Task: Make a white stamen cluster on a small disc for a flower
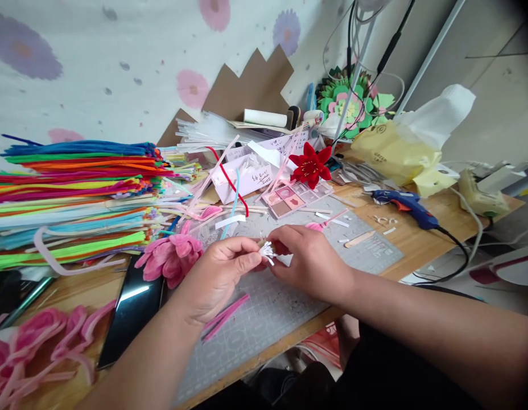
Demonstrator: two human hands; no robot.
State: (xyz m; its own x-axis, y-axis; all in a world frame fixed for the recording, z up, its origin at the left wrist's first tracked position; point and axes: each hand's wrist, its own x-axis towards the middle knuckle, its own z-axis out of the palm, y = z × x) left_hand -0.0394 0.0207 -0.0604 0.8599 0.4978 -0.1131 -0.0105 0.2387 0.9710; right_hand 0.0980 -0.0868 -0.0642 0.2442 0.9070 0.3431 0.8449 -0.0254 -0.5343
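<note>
Over the grey cutting mat (264,330), my left hand (219,273) pinches a small bundle of thin white strips (267,250) between thumb and fingers. My right hand (309,262) meets it from the other side, its fingers curled around the bundle's right edge; what its fingertips grip is partly hidden. The white strips fan out toward me. Left of my left hand lies a fluffy pink flower (172,256) made of pipe cleaners. Below the hands, a few pink pipe cleaners (225,319) rest on the mat.
Stacked coloured pipe cleaners (76,199) fill the left side. A dark phone (130,313) and pink petal loops (46,336) lie at front left. Behind are a white box (247,179), a red flower (310,165) and a makeup palette (285,202). A blue glue gun (404,206) lies at right.
</note>
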